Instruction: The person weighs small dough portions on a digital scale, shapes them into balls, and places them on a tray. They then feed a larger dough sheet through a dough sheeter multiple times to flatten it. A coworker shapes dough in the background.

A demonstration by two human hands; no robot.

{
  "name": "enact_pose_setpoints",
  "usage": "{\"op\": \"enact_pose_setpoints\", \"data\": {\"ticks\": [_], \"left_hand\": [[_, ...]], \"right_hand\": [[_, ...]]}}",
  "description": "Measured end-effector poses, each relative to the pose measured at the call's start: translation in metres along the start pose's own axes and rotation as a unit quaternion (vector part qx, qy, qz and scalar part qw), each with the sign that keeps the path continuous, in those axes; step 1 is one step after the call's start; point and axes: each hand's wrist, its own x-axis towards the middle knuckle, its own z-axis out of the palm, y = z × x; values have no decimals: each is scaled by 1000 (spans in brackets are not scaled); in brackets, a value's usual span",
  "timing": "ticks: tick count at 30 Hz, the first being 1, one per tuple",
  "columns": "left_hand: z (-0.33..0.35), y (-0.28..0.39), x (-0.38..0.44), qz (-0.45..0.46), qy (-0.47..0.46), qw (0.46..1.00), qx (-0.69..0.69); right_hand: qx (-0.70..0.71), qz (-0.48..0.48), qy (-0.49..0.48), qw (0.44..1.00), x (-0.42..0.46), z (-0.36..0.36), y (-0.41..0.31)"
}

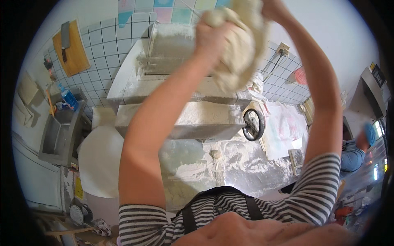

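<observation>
Raised high above a floured machine, a large folded mass of pale dough (239, 52) hangs between my hands. My left hand (211, 38) grips its left side, slightly blurred. At the top edge of the view, my right hand (273, 10) holds the dough's upper right part; its fingertips are cut off or hidden. Below the dough is the machine, apparently a dough sheeter, with a floured front ledge (209, 115) and a black handwheel (254, 124) on its right. A small lump of dough (216, 154) lies on the floured work surface (252, 166) nearer my body.
Floury cloths or sheets (284, 126) lie right of the handwheel. A round white lid or board (101, 163) stands at left, beside a metal sink (57, 138) with a blue bottle (68, 97). A cleaver (65, 40) hangs against a wooden board (74, 58). Another person (354, 156) is at far right.
</observation>
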Motion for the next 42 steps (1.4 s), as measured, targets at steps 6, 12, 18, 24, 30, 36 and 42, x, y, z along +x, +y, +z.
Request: {"op": "enact_pose_setpoints", "data": {"ticks": [6,12,18,24,30,36,42], "left_hand": [[-145,-55,97,5,-95,693,715],[-210,-38,91,205,-72,596,773],[-181,-37,103,-325,-274,527,736],[-204,32,105,-120,-7,811,573],[-147,0,-109,103,-302,683,657],[-182,-196,-358,-280,-343,718,537],[-108,-280,-340,-14,-358,741,568]], "right_hand": [[26,-40,-56,997,38,128,19],[49,181,-266,946,-81,221,45],[88,202,-104,970,-147,263,40],[46,160,-78,983,-114,282,42],[59,245,-182,950,-122,276,60],[57,202,-263,942,-95,307,64],[-67,189,-273,941,-83,280,41]]}}
